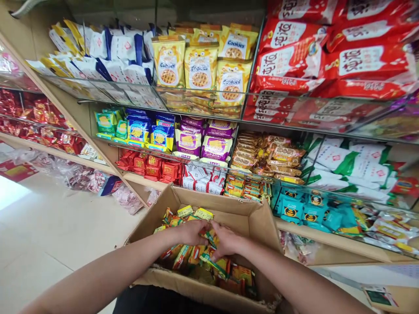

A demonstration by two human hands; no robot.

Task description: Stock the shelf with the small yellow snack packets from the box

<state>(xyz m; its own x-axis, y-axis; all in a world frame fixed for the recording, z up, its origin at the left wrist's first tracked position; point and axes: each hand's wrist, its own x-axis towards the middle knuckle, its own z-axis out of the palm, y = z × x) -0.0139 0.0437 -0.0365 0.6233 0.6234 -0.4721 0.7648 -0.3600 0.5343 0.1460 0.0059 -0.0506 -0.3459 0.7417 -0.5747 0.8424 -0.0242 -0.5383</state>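
Note:
An open cardboard box (262,222) stands in front of the shelves, with small yellow, green and orange packets (196,255) lying loose inside. Both hands reach into it and meet near its middle. My left hand (194,232) has its fingers bent down at the packets, their tips partly hidden. Close beside it, my right hand (225,240) is curved over a green and yellow packet, thumb and fingers apart. Whether either one grips a packet cannot be made out.
Glass-fronted shelves (203,163) hold cookie bags (168,63), red bags (288,61), purple packs (216,146) and teal packets (291,209). Plastic-wrapped goods (78,172) lie on the tiled floor (42,231) at the left.

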